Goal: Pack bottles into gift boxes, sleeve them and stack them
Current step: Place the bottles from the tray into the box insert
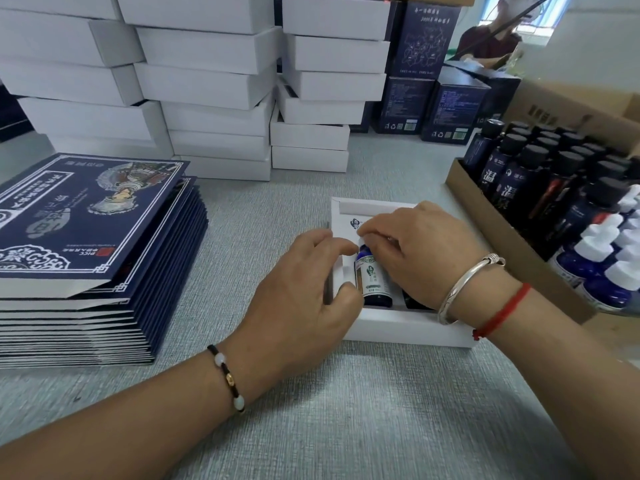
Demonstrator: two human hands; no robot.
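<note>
Open white cardboard gift box [398,327] — on the grey textured table [346,410], centre. Small blue glass bottle with a pale label [373,278] lies in the box's left slot; a dark bottle [414,303] beside it, mostly hidden. Left hand [304,289]: fingers curled against the blue bottle and the box's left wall. Right hand [415,247]: fingertips pinching the bottle's top. Stack of flat navy printed sleeves [86,237] — left. White boxes stacked [214,81] behind. Brown carton of dark and white-capped bottles [519,244], right.
</note>
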